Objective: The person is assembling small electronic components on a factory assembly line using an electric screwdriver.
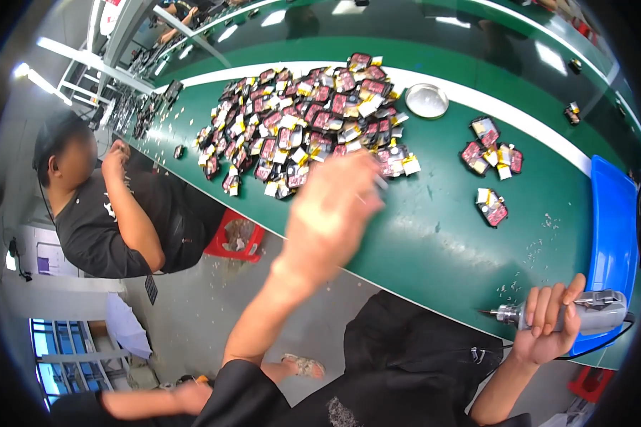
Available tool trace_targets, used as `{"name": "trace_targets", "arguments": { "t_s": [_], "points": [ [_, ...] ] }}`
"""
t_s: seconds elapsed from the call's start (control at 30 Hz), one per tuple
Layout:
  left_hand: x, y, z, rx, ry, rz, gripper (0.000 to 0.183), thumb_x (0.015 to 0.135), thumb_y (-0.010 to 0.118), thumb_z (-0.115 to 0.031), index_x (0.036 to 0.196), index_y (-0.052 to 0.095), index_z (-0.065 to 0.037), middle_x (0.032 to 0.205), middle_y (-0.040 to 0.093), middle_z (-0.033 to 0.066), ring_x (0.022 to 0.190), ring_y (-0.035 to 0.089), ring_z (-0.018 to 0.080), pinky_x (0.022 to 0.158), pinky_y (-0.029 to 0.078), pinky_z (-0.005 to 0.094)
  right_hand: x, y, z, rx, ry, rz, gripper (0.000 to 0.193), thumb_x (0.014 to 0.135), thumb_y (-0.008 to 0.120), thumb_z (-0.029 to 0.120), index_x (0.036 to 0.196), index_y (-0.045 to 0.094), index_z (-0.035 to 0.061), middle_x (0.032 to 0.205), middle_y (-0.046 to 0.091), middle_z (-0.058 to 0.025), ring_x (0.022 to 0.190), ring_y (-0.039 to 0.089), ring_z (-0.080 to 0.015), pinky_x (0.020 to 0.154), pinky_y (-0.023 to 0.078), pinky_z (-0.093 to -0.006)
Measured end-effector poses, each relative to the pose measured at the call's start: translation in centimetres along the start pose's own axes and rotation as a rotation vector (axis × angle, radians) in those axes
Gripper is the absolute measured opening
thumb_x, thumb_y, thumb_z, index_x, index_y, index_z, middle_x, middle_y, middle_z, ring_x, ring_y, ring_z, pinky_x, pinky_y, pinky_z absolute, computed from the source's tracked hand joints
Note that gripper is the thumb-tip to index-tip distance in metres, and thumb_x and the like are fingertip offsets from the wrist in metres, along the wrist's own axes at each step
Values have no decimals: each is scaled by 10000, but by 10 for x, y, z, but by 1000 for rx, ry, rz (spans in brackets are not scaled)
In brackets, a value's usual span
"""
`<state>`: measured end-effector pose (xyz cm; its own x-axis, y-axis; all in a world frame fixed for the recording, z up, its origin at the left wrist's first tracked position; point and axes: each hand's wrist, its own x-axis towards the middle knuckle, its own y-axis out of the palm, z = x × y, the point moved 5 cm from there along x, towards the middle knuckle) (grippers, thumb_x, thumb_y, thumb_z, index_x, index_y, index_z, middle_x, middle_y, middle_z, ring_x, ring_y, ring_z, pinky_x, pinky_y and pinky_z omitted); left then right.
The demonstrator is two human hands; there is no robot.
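Observation:
My left hand (335,210) is over the near edge of a large heap of small black electronic modules (292,135) with pink faces, white tabs and yellow tape. It is smeared by motion, and the fingertips do not show clearly enough to tell what they hold. At the lower right, my right hand (548,317) is closed around a grey electric screwdriver (595,312), its bit pointing left above the near table edge. Several more modules (490,146) sit apart from the heap, with a single module (492,207) nearer to me.
A blue tray (611,220) stands at the right end of the green table (420,242). A round metal dish (426,100) rests behind the heap. Tiny pale bits (530,256) are scattered near the tray. At the left sits a co-worker (121,206), with a red stool (235,236) beside them.

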<state>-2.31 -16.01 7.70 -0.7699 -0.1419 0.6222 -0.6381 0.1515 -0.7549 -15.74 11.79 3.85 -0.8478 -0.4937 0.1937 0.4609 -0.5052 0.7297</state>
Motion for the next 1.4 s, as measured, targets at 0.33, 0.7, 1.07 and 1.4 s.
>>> {"name": "trace_targets", "arguments": {
  "t_s": [0.33,0.7,1.07,1.4],
  "points": [
    [45,34,-21,160,-5,74,305,823,626,22,1126,620,-7,1195,598,150,1107,563,327,959,430,423,-25,-32,0,157,90,-194,68,883,480,145,915,466,86,510,346,19,423,343,-103,501,355,-295],
    [96,168,-144,-233,397,379,174,780,658,-32,941,617,20,904,565,99,845,567,265,704,496,386,-33,-43,4,205,96,-127,75,887,476,150,899,459,77,511,388,11,433,410,-114,532,401,-297],
    [101,176,-150,-174,522,273,66,794,591,14,845,551,19,825,532,119,763,555,281,657,485,394,-31,-44,3,273,134,-65,72,888,482,152,895,458,85,520,400,12,448,431,-113,552,407,-296],
    [63,123,-115,-389,153,313,170,757,618,55,854,492,-4,771,549,120,709,571,298,636,474,392,-31,-46,2,267,142,-78,73,905,467,148,908,450,77,532,406,9,445,427,-109,542,402,-288]
  ]
}}
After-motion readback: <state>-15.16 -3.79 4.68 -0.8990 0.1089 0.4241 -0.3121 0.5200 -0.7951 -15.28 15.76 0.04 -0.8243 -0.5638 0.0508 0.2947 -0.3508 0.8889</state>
